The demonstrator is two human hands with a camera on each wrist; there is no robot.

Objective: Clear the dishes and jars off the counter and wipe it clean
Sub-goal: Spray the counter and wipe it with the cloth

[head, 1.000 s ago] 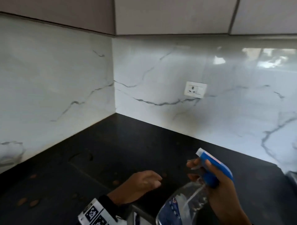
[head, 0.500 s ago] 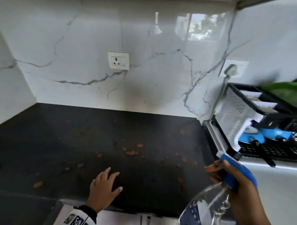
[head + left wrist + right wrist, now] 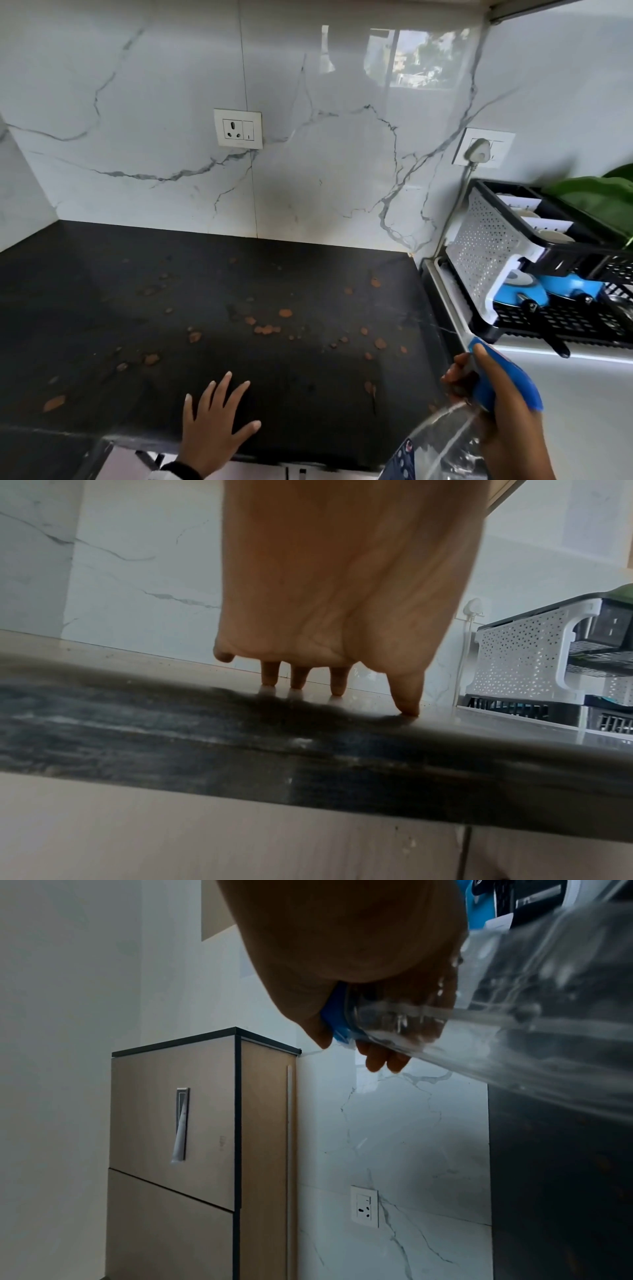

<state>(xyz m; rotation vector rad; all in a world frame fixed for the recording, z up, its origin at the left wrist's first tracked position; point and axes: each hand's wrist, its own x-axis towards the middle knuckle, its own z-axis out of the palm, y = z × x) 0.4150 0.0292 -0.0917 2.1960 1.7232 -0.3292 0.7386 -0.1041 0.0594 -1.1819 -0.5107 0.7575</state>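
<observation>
The black stone counter [image 3: 102, 308] is dotted with several orange-brown stains [image 3: 267, 329], mostly across its middle and right. My left hand [image 3: 219, 421] lies flat near the front edge, fingers spread and straight; the left wrist view shows the fingertips [image 3: 337, 689] touching the top. My right hand [image 3: 493, 404] grips a clear spray bottle [image 3: 442, 445] by its blue trigger head [image 3: 507, 380], held above the counter's front right corner with the nozzle aimed toward the counter. In the right wrist view the fingers [image 3: 387, 1058] curl around the bottle's neck [image 3: 394, 1015].
A black and white dish rack [image 3: 513, 260] with a blue item [image 3: 534, 291] in it stands on a white surface to the right. White marble walls enclose the back and left, with a socket [image 3: 238, 128] and a plugged-in outlet [image 3: 479, 150].
The view has swung right from the corner to the stained stretch and the dish rack. My left hand went from loosely curled to flat and spread on the counter. The bottle stays in my right hand.
</observation>
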